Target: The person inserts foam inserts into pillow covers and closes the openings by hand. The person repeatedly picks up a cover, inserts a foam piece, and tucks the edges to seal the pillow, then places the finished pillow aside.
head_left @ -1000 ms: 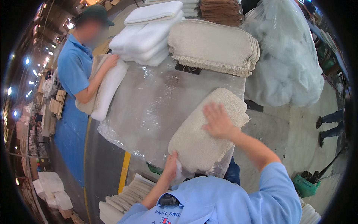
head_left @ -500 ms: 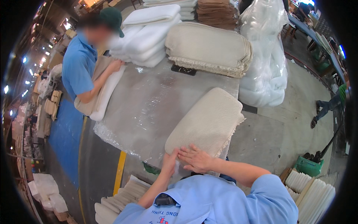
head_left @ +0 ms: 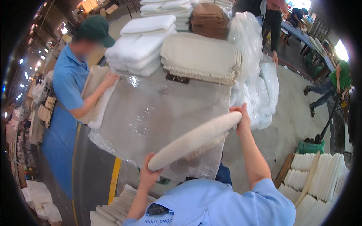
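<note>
A beige fabric cushion (head_left: 194, 137), its frayed edge facing down, is lifted edge-on over the near side of the plastic-covered table (head_left: 143, 113). At its lower left end, my left hand (head_left: 150, 171) is closed around the corner. My right hand (head_left: 242, 117) grips the opposite, upper right end, thumb pointing up. A thick pile of similar beige cushions (head_left: 200, 56) with fringed edges lies at the table's far side. The cushion's broad faces are mostly turned out of sight.
Across the left edge, a co-worker (head_left: 68, 79) in blue handles a beige cover over a white pad (head_left: 101, 109). White pads (head_left: 139, 49), brown folded pieces (head_left: 210, 22) and clear plastic bags (head_left: 249, 75) stand beyond. Stacked pads (head_left: 313, 177) sit at lower right; a second person's hand touches the bags.
The cushion was lying on the table under both hands; now it is raised and tipped onto its edge. My right hand moved to its far end. Another person appears behind the plastic bags.
</note>
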